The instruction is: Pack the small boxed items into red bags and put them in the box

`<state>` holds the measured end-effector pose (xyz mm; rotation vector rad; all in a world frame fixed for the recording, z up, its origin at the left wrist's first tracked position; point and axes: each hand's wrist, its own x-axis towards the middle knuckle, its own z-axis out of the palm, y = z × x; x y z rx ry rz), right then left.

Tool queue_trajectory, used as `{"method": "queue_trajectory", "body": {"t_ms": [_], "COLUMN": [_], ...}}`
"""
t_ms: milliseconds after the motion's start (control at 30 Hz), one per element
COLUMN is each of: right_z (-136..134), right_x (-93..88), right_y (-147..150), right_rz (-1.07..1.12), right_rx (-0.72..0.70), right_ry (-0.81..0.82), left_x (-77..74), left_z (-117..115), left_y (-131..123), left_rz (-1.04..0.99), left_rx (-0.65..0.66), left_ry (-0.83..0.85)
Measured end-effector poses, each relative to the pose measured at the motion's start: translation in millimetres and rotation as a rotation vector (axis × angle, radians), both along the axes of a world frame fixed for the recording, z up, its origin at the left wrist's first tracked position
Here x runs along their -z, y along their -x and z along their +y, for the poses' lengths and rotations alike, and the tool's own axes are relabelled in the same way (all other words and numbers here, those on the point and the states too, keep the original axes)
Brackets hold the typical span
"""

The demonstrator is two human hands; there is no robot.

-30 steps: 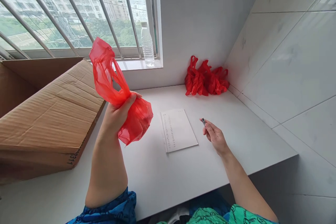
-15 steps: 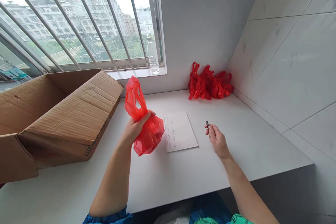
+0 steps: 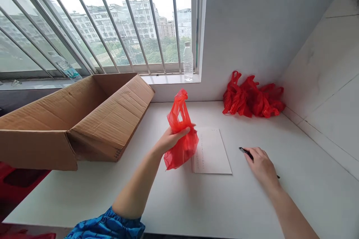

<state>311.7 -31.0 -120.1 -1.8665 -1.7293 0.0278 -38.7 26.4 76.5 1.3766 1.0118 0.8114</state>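
Observation:
My left hand (image 3: 171,139) is closed round the neck of a filled red plastic bag (image 3: 181,145), holding it above the white counter (image 3: 213,205) just left of a printed sheet of paper (image 3: 212,152). The bag's handles stick up above my fingers. My right hand (image 3: 260,164) rests on the counter to the right of the sheet, closed on a black pen (image 3: 245,151) that lies nearly flat under it.
An open cardboard box (image 3: 84,119) lies on its side at the left. A pile of red bags (image 3: 252,97) sits in the back right corner by the tiled wall. A water bottle (image 3: 187,61) stands on the sill of the barred window.
My left hand has lowered the red bag and moved it right, toward the sheet. My right hand has dropped to the counter with the pen. The view has swung left.

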Motion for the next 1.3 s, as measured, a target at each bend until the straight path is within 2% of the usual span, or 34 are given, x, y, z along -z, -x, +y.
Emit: {"method": "queue_trajectory", "body": {"t_ms": [100, 167, 267, 333, 400, 500, 633, 733, 800, 900, 967, 1033, 1133, 1200, 1267, 1300], "right_z": [4.9, 9.4, 20.2, 31.6, 45.6, 65.0, 77.0, 79.3, 81.5, 85.5, 86.5, 85.0, 78.3, 72.0, 65.6, 62.6], "right_x": [-19.2, -48.5, -102.8, -132.4, -150.4, -160.0, -166.6, -175.0, -179.4, -181.5, -181.0, -180.9, -183.6, -187.0, -190.4, -191.7], "right_y": [2.1, 7.1, 20.5, 31.3, 41.9, 57.5, 82.5, 99.1, 103.3, 97.0, 88.2, 80.0, 71.4, 66.3, 60.2, 56.8], "right_rz": [-0.010, 0.070, 0.362, 0.497, 0.610, 0.757, 0.847, 0.874, 0.938, 1.093, 1.134, 1.103, 0.983, 0.901, 0.848, 0.834], "right_rx": [-0.046, -0.135, -0.298, -0.371, -0.451, -0.529, -0.573, -0.584, -0.533, -0.358, -0.260, -0.222, -0.234, -0.265, -0.312, -0.335], "right_ry": [0.012, 0.036, 0.136, 0.088, 0.025, 0.041, 0.115, 0.056, -0.051, -0.248, -0.305, -0.287, -0.163, -0.068, -0.008, 0.006], "left_x": [-5.3, -9.9, -14.1, -13.9, -12.4, -9.9, -9.1, -8.8, -8.3, -7.4, -7.7, -10.9, -26.8, -45.7, -67.2, -76.8], "left_z": [11.9, 21.4, 36.6, 45.9, 52.7, 55.7, 48.5, 45.1, 47.5, 53.7, 51.9, 39.7, 3.3, -23.3, -41.3, -45.1], "left_y": [-13.1, -23.9, -42.6, -54.3, -63.2, -69.2, -65.1, -51.4, -35.7, -5.0, 15.5, 33.0, 54.2, 71.9, 99.9, 118.8], "left_rz": [-0.026, -0.033, -0.010, 0.061, 0.187, 0.346, 0.280, 0.273, 0.239, 0.121, 0.083, 0.163, 0.489, 0.697, 0.837, 0.890], "left_rx": [0.075, 0.144, 0.229, 0.277, 0.295, 0.213, 0.157, 0.076, -0.034, -0.183, -0.212, -0.172, -0.082, -0.128, -0.337, -0.520], "left_ry": [0.009, 0.017, -0.023, -0.125, -0.276, -0.472, -0.517, -0.579, -0.630, -0.643, -0.649, -0.691, -0.784, -0.861, -1.010, -1.129]}}
